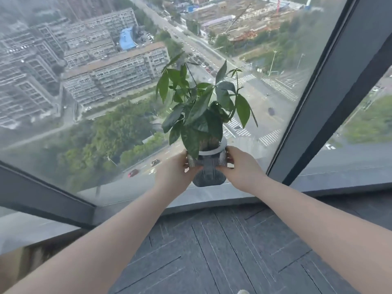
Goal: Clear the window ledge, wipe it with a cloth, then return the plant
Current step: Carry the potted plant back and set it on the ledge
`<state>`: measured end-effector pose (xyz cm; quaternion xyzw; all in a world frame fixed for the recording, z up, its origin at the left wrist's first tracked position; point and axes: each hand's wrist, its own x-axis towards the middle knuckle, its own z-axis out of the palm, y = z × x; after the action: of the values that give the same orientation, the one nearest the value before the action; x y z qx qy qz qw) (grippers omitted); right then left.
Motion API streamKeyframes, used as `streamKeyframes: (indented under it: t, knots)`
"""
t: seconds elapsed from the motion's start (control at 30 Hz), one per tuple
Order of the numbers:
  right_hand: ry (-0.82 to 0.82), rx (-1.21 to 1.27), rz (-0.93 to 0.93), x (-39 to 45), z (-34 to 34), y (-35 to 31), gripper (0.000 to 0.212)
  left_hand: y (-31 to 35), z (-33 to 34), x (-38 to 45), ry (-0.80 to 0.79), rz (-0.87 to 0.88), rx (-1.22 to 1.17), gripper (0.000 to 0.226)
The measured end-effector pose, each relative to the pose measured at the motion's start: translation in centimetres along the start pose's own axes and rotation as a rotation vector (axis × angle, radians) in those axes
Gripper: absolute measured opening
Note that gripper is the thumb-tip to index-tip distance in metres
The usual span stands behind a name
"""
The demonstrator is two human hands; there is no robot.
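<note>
A green leafy plant (pixel 197 107) grows in a ribbed grey glass pot (pixel 209 172) with a white collar. The pot is at the grey window ledge (pixel 135 193), right against the glass; its base sits at or just above the ledge and I cannot tell which. My left hand (pixel 176 175) grips the pot's left side. My right hand (pixel 241 168) grips its right side. Both arms reach forward from the bottom of the view. No cloth is in view.
A large window pane (pixel 84 92) looks down on a city far below. Dark window frame bars (pixel 331 98) stand to the right and lower left (pixel 42 194). Dark grey carpet tiles (pixel 212 251) cover the floor below the ledge.
</note>
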<state>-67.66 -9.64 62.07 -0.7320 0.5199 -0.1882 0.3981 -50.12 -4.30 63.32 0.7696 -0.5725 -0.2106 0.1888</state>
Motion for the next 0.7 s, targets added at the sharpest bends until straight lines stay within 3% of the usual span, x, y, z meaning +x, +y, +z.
streamKeyframes:
  t: [0.33,0.7]
  knots:
    - [0.025,0.011,0.102,8.4,6.6,9.4,0.037,-6.0,10.0,9.2,-0.07,0.008,-0.122,0.013]
    - [0.088,0.0,0.144,13.9,20.8,25.3,0.042,-19.0,27.8,14.6,-0.104,0.068,-0.133,0.032]
